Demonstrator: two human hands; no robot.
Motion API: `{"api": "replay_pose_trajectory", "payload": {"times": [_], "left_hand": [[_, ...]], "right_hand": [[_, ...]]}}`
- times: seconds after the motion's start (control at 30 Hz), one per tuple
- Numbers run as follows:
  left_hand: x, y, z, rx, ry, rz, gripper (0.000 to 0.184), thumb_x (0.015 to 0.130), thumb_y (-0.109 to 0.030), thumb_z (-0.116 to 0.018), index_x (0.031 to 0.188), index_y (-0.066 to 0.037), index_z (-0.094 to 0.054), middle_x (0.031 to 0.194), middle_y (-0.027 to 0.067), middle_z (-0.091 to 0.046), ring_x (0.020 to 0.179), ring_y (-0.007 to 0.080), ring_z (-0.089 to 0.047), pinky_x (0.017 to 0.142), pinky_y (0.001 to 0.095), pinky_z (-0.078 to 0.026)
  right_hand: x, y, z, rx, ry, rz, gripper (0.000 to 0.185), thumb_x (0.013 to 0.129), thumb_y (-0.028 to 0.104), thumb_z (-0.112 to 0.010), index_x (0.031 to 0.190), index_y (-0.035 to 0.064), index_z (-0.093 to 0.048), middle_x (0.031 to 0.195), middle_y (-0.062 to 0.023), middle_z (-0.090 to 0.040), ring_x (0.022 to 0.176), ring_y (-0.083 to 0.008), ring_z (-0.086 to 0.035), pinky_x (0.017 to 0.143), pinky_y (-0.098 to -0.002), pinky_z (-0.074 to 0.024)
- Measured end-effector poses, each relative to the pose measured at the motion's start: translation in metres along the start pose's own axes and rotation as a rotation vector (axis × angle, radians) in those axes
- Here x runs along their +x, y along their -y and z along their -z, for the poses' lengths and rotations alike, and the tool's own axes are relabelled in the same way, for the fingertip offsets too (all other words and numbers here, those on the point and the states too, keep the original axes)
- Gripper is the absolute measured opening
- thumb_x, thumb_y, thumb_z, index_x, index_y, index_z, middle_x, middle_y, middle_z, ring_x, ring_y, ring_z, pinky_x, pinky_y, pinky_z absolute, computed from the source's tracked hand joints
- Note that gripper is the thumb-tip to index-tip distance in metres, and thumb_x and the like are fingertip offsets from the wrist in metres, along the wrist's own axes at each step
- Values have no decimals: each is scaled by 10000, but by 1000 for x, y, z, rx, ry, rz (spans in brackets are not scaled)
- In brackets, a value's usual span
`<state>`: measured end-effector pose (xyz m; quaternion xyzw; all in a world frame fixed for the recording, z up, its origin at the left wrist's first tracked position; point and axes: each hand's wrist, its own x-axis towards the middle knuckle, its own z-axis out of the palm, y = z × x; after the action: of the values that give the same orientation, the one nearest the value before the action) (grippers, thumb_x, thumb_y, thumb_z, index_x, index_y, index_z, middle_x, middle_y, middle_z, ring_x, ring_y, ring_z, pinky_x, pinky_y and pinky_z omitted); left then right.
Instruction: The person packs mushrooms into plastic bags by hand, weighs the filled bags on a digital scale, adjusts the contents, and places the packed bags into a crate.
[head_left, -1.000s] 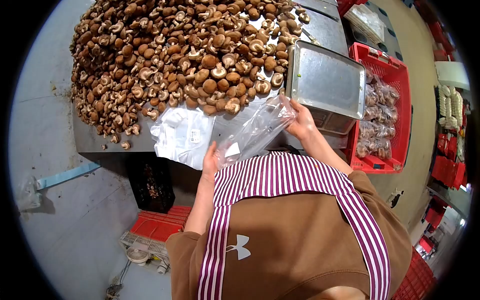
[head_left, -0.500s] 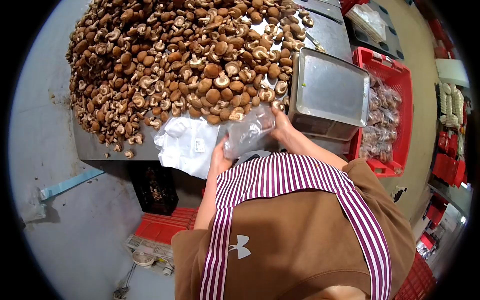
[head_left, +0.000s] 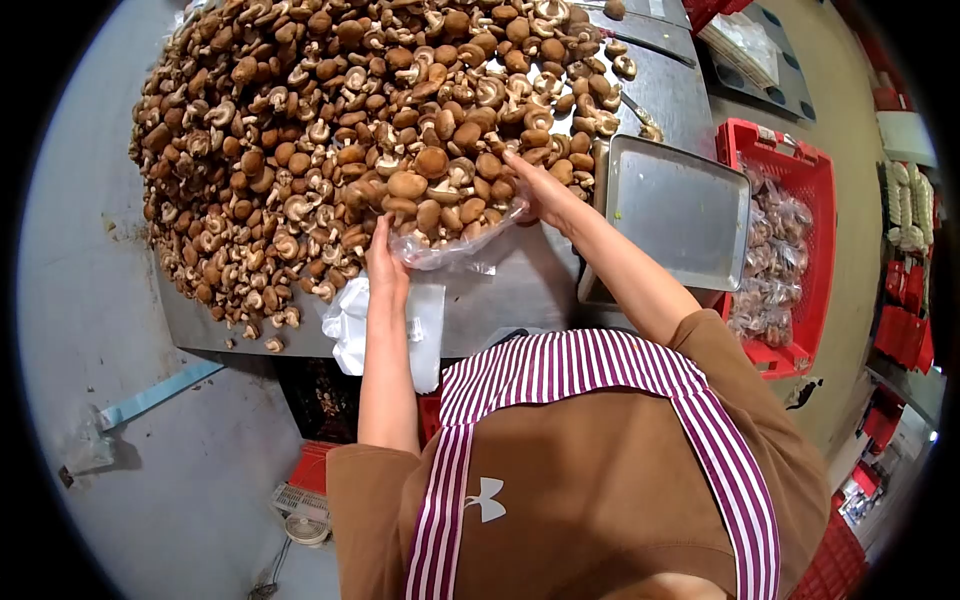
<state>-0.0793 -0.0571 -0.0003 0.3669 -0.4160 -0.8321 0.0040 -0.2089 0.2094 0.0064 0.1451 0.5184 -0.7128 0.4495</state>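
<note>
A large heap of brown shiitake mushrooms [head_left: 300, 150] covers much of the metal table. At its near edge, a clear plastic bag [head_left: 450, 252] is spread with its mouth toward the heap, mushrooms lying in or over it. My left hand [head_left: 387, 265] holds the bag's left side, thumb against the mushrooms. On the right side my right hand [head_left: 543, 195] has the bag's edge at its palm, its fingertips reaching along the mushrooms. Some fingers of both hands are hidden by the bag and mushrooms. Nearer my apron lie white plastic bags [head_left: 425, 335].
A metal tray [head_left: 680, 210] sits right of my right forearm. Beyond it, a red crate [head_left: 822, 250] contains several bagged mushroom packs [head_left: 775, 250]. A knife-like tool [head_left: 650, 45] lies on the far table. Below the table's front edge is a dark crate [head_left: 320, 395].
Both hands have moved forward and apart from near my apron to the heap. The bag, earlier crumpled between them, is now spread at the mushrooms. The view has shifted slightly.
</note>
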Motion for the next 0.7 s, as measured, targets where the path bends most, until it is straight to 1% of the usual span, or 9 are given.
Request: {"api": "replay_pose_trajectory", "payload": {"times": [0.1, 0.13, 0.17, 0.23, 0.37, 0.4, 0.57, 0.6, 0.7], "left_hand": [[9, -3, -6, 55, -54, 135, 532, 942, -413, -619, 1322, -51, -532, 1270, 86, -585, 1031, 220, -633, 746, 343, -555], [17, -2, -5, 109, 8, 79, 555, 951, -399, -610, 1364, -48, -488, 1324, 102, -547, 1127, 235, -582, 859, 364, -520], [17, -2, -6, 159, 64, 29, 582, 960, -385, -600, 1405, -44, -444, 1379, 118, -508, 1223, 249, -530, 972, 385, -485], [5, -24, -4, 98, 80, 188, 585, 966, -388, -588, 1418, -51, -432, 1375, 142, -511, 1215, 255, -539, 979, 392, -481], [33, -33, -9, 172, 45, 202, 608, 942, -430, -610, 1392, -47, -469, 1352, 148, -530, 1201, 253, -550, 972, 376, -476], [40, -30, -14, 324, 30, 102, 579, 929, -423, -634, 1340, -31, -519, 1289, 127, -574, 1158, 223, -564, 943, 347, -465], [9, -42, -52, 755, 184, -130, 464, 888, -324, -702, 1209, -6, -597, 1113, 96, -635, 1025, 166, -584, 895, 282, -450], [-3, -41, -53, 766, 164, -105, 435, 883, -314, -706, 1188, -19, -611, 1094, 93, -640, 993, 163, -593, 862, 279, -465], [-28, -40, -49, 801, 192, -92, 416, 877, -289, -714, 1192, -34, -618, 1106, 93, -641, 984, 158, -597, 817, 263, -480]], "right_hand": [[20, -11, -9, -474, -178, 82, 928, 832, 671, -602, 1410, -30, -419, 1365, -280, -488, 1264, -324, -498, 1010, -473, -441], [24, -14, -14, -578, -222, 115, 991, 804, 706, -601, 1402, -64, -421, 1446, -303, -404, 1392, -342, -367, 1094, -453, -362], [14, -2, -15, -654, -116, 165, 936, 813, 695, -598, 1360, -55, -482, 1326, -288, -520, 1249, -321, -515, 1000, -430, -444], [-17, 35, -9, -489, 63, -120, 924, 829, 673, -598, 1382, -53, -459, 1296, -235, -563, 1183, -303, -556, 1011, -420, -433], [-4, 38, -41, -666, -68, 25, 889, 831, 652, -586, 1346, -67, -493, 1279, -242, -581, 1146, -277, -582, 946, -394, -481], [17, 15, -39, -822, -175, 241, 912, 822, 651, -596, 1334, -96, -484, 1292, -261, -567, 1122, -302, -597, 958, -379, -475], [-4, 16, -42, -998, -72, 327, 599, 839, 542, -648, 1238, 95, -631, 1130, -182, -679, 1067, -317, -639, 928, -399, -484], [-9, 11, -39, -1064, -27, 381, 679, 810, 584, -623, 1198, 27, -631, 1108, -249, -665, 1057, -379, -633, 927, -428, -481], [-31, -5, -36, -1006, -34, 276, 616, 835, 557, -616, 1176, 45, -642, 1084, -245, -668, 1032, -367, -638, 902, -421, -485]]}}
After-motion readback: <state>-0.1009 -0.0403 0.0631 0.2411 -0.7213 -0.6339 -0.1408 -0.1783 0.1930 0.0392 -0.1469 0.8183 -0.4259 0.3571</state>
